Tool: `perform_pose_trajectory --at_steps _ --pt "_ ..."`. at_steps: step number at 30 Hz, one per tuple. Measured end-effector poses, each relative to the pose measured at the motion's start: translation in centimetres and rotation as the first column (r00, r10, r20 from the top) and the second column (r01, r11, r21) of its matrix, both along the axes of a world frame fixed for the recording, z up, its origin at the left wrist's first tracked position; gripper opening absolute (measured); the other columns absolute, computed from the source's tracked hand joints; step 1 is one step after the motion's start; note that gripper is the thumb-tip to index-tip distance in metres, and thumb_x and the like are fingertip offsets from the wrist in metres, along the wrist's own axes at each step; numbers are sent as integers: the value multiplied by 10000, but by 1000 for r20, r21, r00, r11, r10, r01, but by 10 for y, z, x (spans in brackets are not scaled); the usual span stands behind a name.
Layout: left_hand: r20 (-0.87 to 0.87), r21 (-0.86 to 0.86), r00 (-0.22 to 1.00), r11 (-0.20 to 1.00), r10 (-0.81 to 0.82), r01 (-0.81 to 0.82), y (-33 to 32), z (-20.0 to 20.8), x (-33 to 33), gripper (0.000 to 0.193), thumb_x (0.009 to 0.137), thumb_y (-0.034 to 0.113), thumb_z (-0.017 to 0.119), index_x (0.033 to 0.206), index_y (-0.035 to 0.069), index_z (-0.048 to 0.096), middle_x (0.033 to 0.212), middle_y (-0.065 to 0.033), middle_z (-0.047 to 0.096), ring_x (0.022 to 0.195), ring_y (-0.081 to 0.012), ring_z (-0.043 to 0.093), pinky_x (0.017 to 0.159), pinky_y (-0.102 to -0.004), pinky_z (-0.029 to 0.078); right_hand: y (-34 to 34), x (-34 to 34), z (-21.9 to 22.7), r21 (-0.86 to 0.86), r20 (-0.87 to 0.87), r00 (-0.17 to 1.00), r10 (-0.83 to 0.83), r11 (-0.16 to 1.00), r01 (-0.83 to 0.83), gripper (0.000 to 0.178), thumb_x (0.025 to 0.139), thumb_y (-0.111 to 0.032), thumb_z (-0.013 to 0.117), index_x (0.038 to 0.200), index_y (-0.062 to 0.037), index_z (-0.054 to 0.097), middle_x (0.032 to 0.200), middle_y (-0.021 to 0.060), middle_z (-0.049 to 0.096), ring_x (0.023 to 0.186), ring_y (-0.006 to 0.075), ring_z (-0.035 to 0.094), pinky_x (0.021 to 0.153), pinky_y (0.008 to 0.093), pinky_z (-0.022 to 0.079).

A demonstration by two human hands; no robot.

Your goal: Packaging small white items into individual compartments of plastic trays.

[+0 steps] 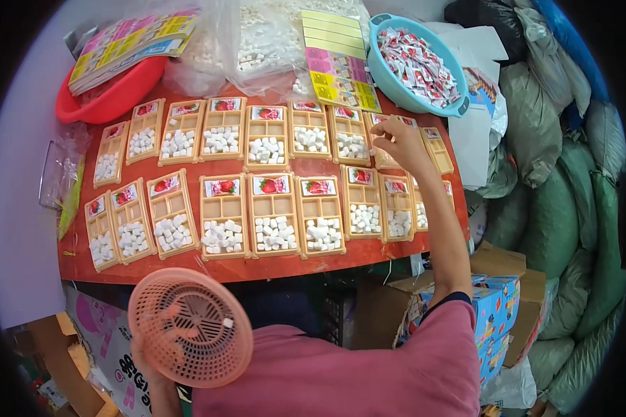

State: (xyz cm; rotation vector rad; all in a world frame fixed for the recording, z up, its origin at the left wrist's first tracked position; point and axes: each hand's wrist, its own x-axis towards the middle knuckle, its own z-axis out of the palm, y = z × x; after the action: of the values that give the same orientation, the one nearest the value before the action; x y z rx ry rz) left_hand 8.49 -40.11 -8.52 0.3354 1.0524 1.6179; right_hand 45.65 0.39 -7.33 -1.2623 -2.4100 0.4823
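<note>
My left hand [145,361] grips an orange-pink plastic colander [241,361] from its left side and underneath; one white cube [227,322] sits inside it. At the right part of the table, my right hand [401,142] hangs over the back row of trays, its thumb and fingers drawn together. Whatever is between them cannot be made out. Below that hand is a tan compartment tray [386,160], partly hidden. Two rows of such trays hold strawberry-printed sachets and heaps of white cubes, like the pile in one front tray [274,233].
A light-blue basin [377,42] full of sachets stands at the back right. Clear bags of white cubes [271,42] and a printed card sheet [337,62] lie behind the trays. A red basin [111,94] bears stacked cards. Sacks [528,111] and an open carton [501,260] fill the right side.
</note>
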Motion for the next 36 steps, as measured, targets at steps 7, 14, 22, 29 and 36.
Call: perform_pose_trajectory --at_steps 7,14,22,29,36 --pt "-95 -54 961 963 259 -265 -13 -14 -9 601 880 348 399 1335 -29 284 1167 -229 494 947 -247 590 568 -310 573 -3 11 -21 114 283 957 -64 993 32 130 744 -168 612 813 -69 663 926 88 574 828 285 579 722 387 479" --pt "-88 -139 921 911 379 -389 -33 -33 -19 618 880 366 410 1345 -12 259 1092 -246 537 685 -288 647 515 -302 572 -1 -2 -7 85 55 996 -64 995 60 186 731 -212 659 779 -34 632 841 127 563 764 244 576 665 357 462" --pt "100 -107 956 958 276 -265 -47 -53 -27 628 875 373 454 1364 42 241 1162 -235 506 735 -320 653 531 -339 586 3 -83 32 -21 -126 992 -3 1000 0 211 808 -160 631 938 6 626 823 112 633 743 167 609 670 282 464" --pt "284 124 958 989 44 -83 -45 -71 -43 668 862 328 503 1374 45 181 1298 -228 359 1060 -396 524 692 -468 586 72 -174 4 63 127 988 90 993 -99 196 794 -135 573 919 -5 649 885 169 649 798 329 622 704 376 481" --pt "276 81 945 975 176 -205 -34 -61 -44 668 865 305 501 1381 43 168 1319 -257 317 1005 -421 549 649 -489 584 140 -159 0 218 518 832 -198 971 96 180 745 -65 512 809 33 650 856 260 623 821 373 623 720 421 496"
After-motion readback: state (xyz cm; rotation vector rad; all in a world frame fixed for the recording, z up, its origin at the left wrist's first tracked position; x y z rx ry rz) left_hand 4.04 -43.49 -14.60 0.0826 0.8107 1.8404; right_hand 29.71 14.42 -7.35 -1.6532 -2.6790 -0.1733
